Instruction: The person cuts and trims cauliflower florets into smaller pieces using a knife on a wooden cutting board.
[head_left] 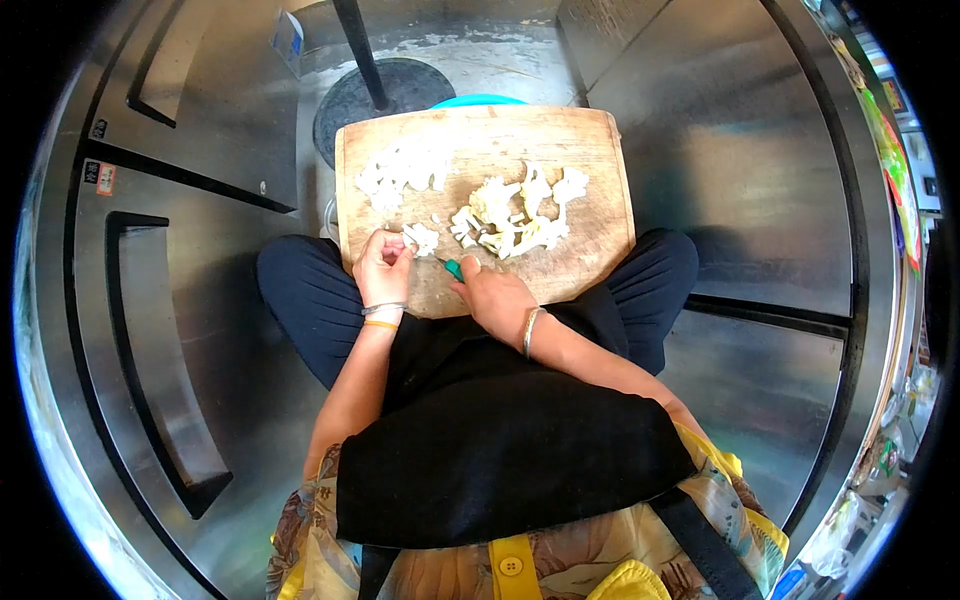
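Observation:
A wooden cutting board (590,240) lies across my lap. My left hand (382,266) is closed at its lower left, fingers pinching a small cauliflower piece (420,238). My right hand (493,297) is wrapped round the green handle of a small knife (454,269), whose tip points toward that piece. Larger cauliflower florets (495,200) spread over the middle and right of the board. At the upper left is a pile of small cut pieces (405,172).
Steel cabinets stand close on the left (210,330) and right (720,170). Beyond the board are a round dark base (410,85) with an upright pole and the rim of a turquoise container (480,101). Packaged goods line the far right.

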